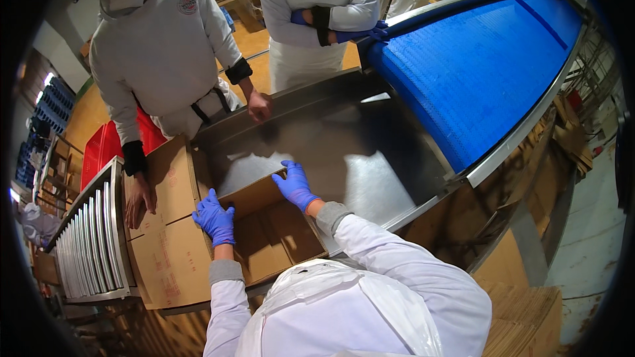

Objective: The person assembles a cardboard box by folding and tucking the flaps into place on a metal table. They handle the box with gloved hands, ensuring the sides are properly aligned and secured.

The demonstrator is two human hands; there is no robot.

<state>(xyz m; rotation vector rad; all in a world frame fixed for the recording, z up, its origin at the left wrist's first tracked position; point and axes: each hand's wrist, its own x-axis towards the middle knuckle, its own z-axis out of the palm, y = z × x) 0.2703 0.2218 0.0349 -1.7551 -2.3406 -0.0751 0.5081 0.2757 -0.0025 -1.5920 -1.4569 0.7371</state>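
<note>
An open, empty-looking cardboard box (268,241) stands at the near left end of a metal table, close to my body. My left hand (215,218), in a blue glove, grips the box's left wall beside a neighbouring carton. At the far right corner my right hand (296,187), also gloved, is closed over the rim with the thumb on the inner side. Just left of the box lies a carton (165,235) with its top flaps closed. Another person's bare hand (140,201) rests on that carton.
A roller conveyor (89,238) runs off to the left. The metal table (317,132) adjoins a blue belt conveyor (476,79) at the right. Two people in white stand across the table. Red crates (106,152) sit behind at left; stacked flat cardboard (519,320) lies at lower right.
</note>
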